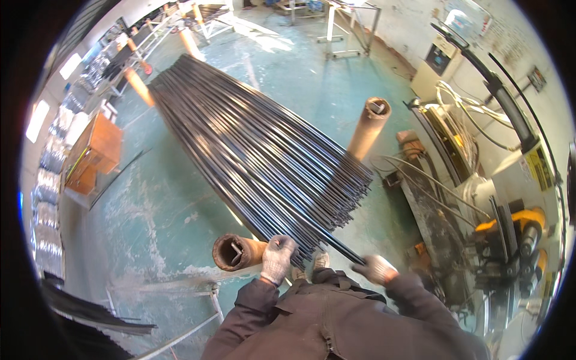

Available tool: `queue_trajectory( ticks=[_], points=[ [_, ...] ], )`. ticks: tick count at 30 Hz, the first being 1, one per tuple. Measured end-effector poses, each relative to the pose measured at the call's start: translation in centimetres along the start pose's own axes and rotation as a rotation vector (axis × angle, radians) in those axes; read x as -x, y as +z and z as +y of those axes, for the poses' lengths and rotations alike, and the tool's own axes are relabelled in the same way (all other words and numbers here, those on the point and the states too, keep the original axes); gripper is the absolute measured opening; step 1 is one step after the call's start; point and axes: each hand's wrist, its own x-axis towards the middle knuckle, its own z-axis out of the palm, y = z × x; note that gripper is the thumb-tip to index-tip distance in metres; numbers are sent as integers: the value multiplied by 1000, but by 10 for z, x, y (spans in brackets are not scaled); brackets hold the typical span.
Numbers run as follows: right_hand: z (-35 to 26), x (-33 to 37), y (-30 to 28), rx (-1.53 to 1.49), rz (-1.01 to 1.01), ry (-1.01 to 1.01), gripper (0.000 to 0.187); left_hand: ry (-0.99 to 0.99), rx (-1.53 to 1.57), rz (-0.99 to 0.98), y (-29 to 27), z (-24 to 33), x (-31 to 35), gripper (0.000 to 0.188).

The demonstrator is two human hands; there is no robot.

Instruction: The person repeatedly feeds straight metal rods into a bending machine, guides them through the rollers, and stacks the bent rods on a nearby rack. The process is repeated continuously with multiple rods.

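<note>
A wide layer of long dark metal rods (240, 144) lies side by side in front of me, with uneven near ends. Two or so of these stick out to the right of the rest, and my right hand (375, 270), in a pale glove, is closed around their ends. At the left near corner of the layer, my left hand (278, 258), also gloved, has its fingers curled beside the rod ends; what is inside them is hidden. Right beside that hand is a brown cardboard tube (237, 252) over a post.
Another brown tube (367, 129) stands at the layer's right edge. On the right is a machine (504, 198) with hoses and orange parts. A wooden cabinet (96, 150) stands left. More dark rods (102, 318) lie at lower left, near a metal frame (216, 300).
</note>
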Motion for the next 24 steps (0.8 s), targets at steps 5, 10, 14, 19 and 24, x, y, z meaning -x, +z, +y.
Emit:
queue_trajectory(
  ticks=[5,10,14,19,24],
  points=[
    [115,243,26,253,175,553,59,-354,523,26,-6,-22,-59,34],
    [115,320,85,329,303,653,42,-440,877,3,37,-4,-57,23],
    [128,289,116,333,655,564,16,-510,750,100,81,16,-24,2],
    [238,337,110,320,873,547,15,-408,719,-370,172,49,40,5],
    [393,408,111,218,1270,936,4,-21,512,-461,278,157,49,19]
  ],
)
